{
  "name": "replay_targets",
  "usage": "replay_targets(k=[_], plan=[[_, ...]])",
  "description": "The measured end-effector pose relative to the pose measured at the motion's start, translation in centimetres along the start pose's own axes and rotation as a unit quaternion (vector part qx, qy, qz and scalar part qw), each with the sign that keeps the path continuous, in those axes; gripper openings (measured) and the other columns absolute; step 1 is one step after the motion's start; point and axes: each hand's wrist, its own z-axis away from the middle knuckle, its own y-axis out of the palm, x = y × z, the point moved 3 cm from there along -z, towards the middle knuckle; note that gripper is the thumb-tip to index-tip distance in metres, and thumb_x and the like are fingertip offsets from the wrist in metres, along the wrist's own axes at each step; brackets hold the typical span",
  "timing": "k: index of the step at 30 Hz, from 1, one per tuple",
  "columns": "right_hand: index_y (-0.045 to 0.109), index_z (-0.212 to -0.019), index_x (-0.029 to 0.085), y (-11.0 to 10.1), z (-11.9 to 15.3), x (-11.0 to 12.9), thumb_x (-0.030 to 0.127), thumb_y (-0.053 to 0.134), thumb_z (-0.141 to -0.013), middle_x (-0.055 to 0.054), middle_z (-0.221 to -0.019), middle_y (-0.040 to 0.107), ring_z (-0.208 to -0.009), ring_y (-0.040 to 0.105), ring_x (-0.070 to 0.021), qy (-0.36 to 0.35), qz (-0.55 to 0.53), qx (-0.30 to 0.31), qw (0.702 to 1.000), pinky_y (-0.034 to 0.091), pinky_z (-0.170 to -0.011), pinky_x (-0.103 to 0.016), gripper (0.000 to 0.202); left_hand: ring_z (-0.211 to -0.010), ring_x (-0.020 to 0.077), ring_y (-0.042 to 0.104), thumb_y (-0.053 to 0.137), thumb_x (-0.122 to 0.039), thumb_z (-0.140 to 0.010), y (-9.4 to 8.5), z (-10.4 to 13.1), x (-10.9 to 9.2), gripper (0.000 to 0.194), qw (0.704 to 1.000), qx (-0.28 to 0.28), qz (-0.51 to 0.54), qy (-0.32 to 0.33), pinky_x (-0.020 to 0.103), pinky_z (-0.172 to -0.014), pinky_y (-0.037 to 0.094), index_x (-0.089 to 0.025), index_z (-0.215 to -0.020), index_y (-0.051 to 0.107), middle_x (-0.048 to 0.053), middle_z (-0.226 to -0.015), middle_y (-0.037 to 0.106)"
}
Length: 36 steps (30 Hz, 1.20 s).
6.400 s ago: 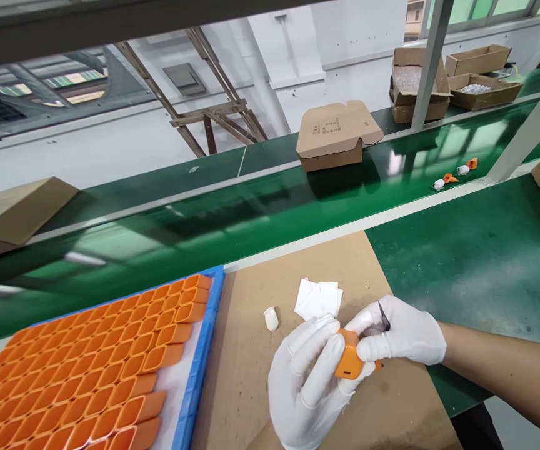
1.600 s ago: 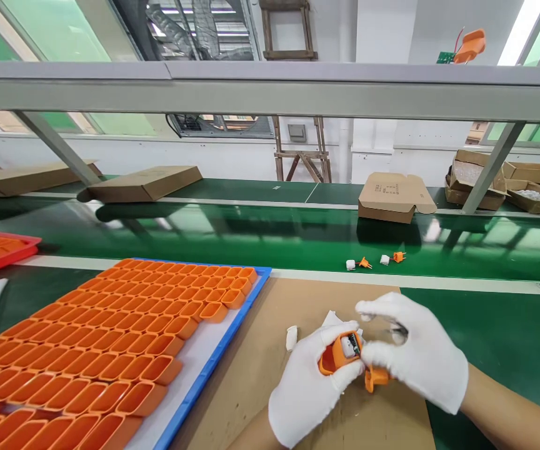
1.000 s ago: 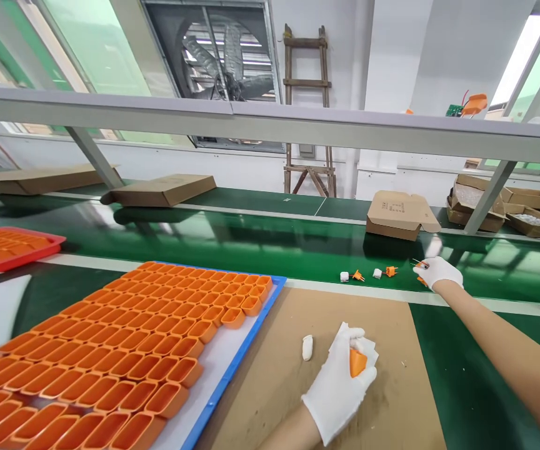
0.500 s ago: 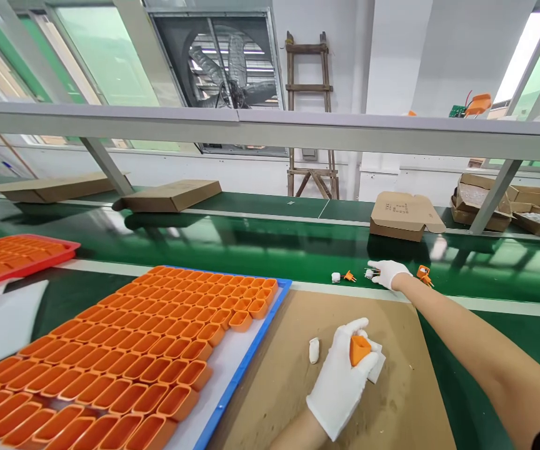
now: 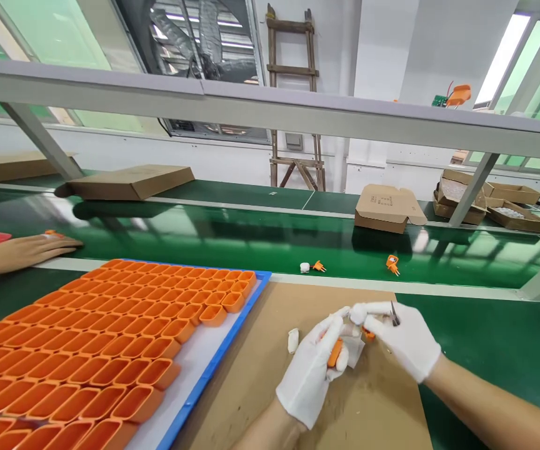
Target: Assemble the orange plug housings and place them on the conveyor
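My left hand (image 5: 308, 369), in a white glove, is closed around a small orange plastic housing (image 5: 334, 354). My right hand (image 5: 404, 337), gloved too, meets it at the fingertips; a pair of tweezers (image 5: 394, 314) with dark metal tips sticks up from its grip. Whatever the touching fingertips pinch is mostly hidden. Under the right fingers a bit of orange (image 5: 369, 334) shows, and a white piece (image 5: 355, 351) lies below the hands. On the brown cardboard sheet (image 5: 345, 412), a small white roll-like piece (image 5: 293, 340) rests beside my left hand.
A blue-edged tray (image 5: 232, 350) holds rows of orange housings (image 5: 134, 369) on the left. On the green belt (image 5: 260, 244) sit a white block (image 5: 304, 267) and orange plugs (image 5: 318, 267) (image 5: 392, 265). Another person's hand (image 5: 30, 253) reaches over the belt. A rail (image 5: 270, 109) crosses above; cardboard boxes (image 5: 387, 209) stand behind.
My right hand has come back from the belt to my left hand, and the small piece it touched there is gone from the belt. Another person's hand has appeared at left. The view has shifted.
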Motion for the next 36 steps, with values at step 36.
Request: replay_targets(k=[36], plan=[[0.071, -0.105, 0.018, 1.9, 2.5, -1.7, 0.058, 0.064, -0.080, -0.007, -0.091, 0.071, -0.086, 0.065, -0.0241, 0.014, -0.157, -0.046, 0.986, 0.055, -0.078, -0.035, 0.047, -0.045, 0.0095, 0.034, 0.057, -0.051, -0.085, 1.4, -0.3, 1.3, 0.037, 0.997, 0.018, -0.061, 0.037, 0.024, -0.046, 0.027, -0.015, -0.087, 0.064, -0.004, -0.051, 0.050]])
